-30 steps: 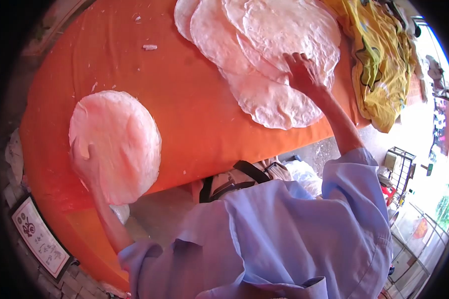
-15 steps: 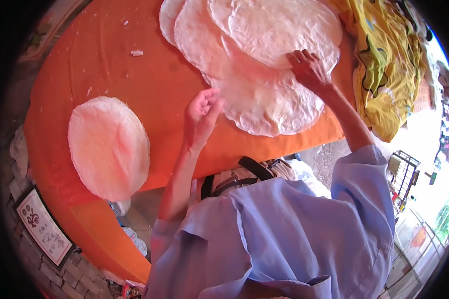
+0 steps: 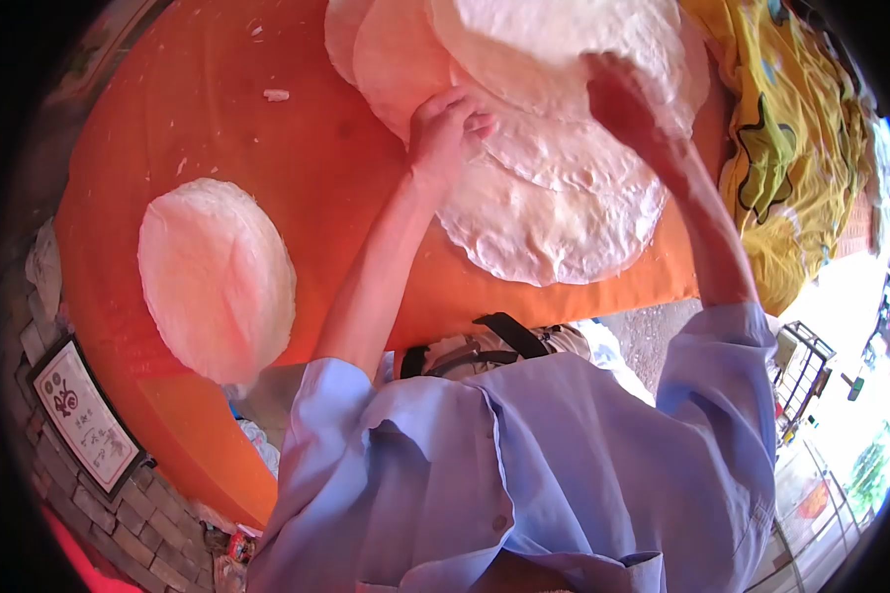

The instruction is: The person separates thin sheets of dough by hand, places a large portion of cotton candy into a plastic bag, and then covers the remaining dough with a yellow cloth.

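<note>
Large thin pale round sheets (image 3: 554, 232) overlap one another at the top centre of the orange-covered table (image 3: 316, 217). Over their left part is my left hand (image 3: 450, 128), its fingers curled; whether anything is between them is too small to tell. My right hand (image 3: 625, 99) is at the upper right of the sheets, blurred, with its fingertips at the edge of the topmost sheet, which looks lifted. The grip of those fingers is smeared by motion. A separate stack of round pale sheets (image 3: 216, 282) lies at the table's left.
A crumpled yellow cloth (image 3: 796, 168) lies along the table's right side. A small white scrap (image 3: 276, 95) is on the orange cover. At the lower left, a framed sign (image 3: 86, 418) stands on brick paving. A wire basket (image 3: 801, 371) is at the right.
Both my hands have moved up and away from me over the sheets, the left one also rightward. The topmost sheet has shifted upward, away from the near edge.
</note>
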Available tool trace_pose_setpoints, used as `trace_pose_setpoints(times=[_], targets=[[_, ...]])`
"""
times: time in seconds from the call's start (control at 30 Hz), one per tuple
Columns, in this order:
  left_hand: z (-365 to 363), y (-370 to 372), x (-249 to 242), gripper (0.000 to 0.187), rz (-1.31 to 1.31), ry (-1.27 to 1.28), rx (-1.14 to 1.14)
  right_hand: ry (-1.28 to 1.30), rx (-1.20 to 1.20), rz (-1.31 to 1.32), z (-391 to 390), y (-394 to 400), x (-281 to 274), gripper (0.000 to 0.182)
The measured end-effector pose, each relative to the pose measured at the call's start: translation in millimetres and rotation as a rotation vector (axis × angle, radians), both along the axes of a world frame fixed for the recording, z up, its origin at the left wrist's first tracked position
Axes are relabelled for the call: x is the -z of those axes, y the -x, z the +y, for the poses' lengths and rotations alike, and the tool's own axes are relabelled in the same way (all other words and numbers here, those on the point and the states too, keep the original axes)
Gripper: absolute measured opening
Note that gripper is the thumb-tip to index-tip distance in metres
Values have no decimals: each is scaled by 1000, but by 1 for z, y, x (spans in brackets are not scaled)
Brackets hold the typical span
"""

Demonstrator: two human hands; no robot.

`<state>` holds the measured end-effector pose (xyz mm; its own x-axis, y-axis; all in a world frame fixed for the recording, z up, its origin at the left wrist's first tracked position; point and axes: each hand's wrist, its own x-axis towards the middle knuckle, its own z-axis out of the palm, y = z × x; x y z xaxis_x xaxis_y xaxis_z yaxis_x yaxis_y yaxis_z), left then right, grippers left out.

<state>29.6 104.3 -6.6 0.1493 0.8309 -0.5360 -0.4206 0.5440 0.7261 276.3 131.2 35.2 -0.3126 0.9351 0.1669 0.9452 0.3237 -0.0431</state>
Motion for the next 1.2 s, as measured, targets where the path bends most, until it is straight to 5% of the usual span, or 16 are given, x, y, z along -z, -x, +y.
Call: trace_pose_setpoints(times=[0.13, 0.27, 0.43, 0.67, 0.9, 1.0, 1.07, 1.13, 1.2], targets=[[18, -2, 11, 20, -64, -30, 43, 26, -22, 44, 8, -3, 28, 12], [25, -9, 16, 15, -74, -10, -34, -162, 126, 116, 28, 6, -27, 20], [31, -22, 7, 14, 61, -18, -58, -76, -60, 286, -4, 23, 37, 21], [40, -28, 5, 12, -103, 121, 193, -48, -92, 295, 4, 36, 41, 25], [45, -32, 2, 17, -312, -1, 187, -102, -66, 205, 11, 20, 55, 23], [33, -22, -3, 23, -131, -1, 183, -70, 39, 53, 48, -19, 13, 16], [22, -9, -2, 26, -3, 16, 184, -230, 231, 9, 49, -5, -82, 8], [11, -1, 2, 25, 32, 73, 130, -321, 183, -38, 42, 5, -107, 8], [11, 0, 4, 23, 52, 86, 80, -247, 48, -138, 40, -17, -75, 16]])
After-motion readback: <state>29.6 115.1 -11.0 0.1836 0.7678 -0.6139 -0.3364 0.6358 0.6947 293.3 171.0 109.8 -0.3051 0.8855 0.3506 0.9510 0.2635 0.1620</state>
